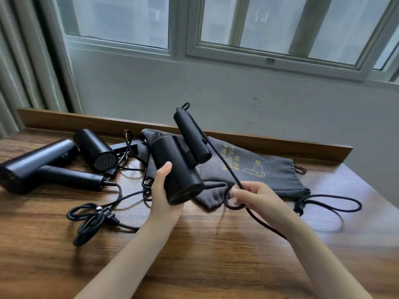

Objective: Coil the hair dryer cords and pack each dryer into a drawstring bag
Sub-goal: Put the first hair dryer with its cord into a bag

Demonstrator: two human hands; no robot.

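Three dryers (36,167) (95,152): two on table (194,255), third dryer (177,171) in left hand (164,197) grip; right hand (257,195) pinches cord (223,160).

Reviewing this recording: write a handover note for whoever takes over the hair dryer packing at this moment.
Left hand: grip round the barrel of a black hair dryer, held above the wooden table.
Right hand: pinches that dryer's black braided cord, one loop formed; its plug lies on the table.
Grey fabric drawstring bags with yellow print lie behind, flat.
Two other black hair dryers lie at left, their cords loose.
Done: nothing bagged that I can see. Left: finish this coil, bag the dryer, then the other two.
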